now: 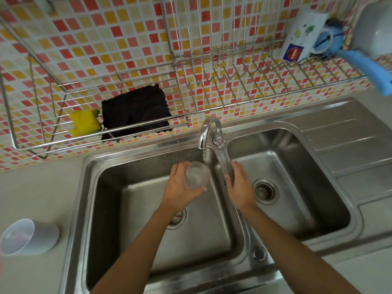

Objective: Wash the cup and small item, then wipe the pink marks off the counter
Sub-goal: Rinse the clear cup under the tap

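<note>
Left hand [180,187] grips small clear container [197,176] under the tap [209,130], over left basin [110,198]. Right hand [240,187] flat, holding nothing. White cup [31,236] lies sideways on counter [42,187], likely unwashed. Wipe not started.

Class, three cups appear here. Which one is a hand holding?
The clear cup, gripped by the left hand over the left sink basin. The white cup rests on the counter untouched, and the blue-handled mug sits in the wire rack.
</note>
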`<state>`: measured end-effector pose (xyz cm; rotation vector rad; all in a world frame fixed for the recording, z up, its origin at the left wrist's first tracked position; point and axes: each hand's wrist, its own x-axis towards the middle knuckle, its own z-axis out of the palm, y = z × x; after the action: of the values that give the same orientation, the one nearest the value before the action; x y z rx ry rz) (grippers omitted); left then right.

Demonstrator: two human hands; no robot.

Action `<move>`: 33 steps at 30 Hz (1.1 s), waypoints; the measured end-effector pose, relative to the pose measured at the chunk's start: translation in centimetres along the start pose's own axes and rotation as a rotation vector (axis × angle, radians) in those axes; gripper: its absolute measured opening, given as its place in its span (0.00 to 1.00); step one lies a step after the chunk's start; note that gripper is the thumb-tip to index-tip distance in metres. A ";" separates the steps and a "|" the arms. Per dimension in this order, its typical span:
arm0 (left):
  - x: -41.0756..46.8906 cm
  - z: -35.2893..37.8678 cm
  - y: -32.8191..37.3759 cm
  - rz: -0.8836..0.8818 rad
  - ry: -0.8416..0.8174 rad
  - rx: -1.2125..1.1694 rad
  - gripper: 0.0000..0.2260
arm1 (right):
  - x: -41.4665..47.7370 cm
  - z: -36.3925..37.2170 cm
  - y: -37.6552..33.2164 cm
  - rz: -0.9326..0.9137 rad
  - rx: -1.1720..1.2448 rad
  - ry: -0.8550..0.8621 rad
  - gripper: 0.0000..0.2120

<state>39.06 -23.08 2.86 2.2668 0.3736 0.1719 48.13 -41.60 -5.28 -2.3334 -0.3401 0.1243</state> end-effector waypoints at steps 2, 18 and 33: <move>-0.3 0.2 -1.0 -0.033 -0.060 0.087 0.36 | -2.6 1.1 1.4 -0.086 -0.178 -0.038 0.24; -1.8 2.6 -3.5 0.095 -0.278 1.158 0.29 | -4.1 2.2 2.0 -0.180 -0.593 -0.107 0.33; -5.8 -0.6 -3.9 0.329 -0.042 1.181 0.28 | -4.5 2.1 2.2 -0.141 -0.534 -0.127 0.28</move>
<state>32.55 -22.08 0.33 3.4883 0.0422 0.0666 43.87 -42.92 -8.32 -2.8214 -0.6667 0.1243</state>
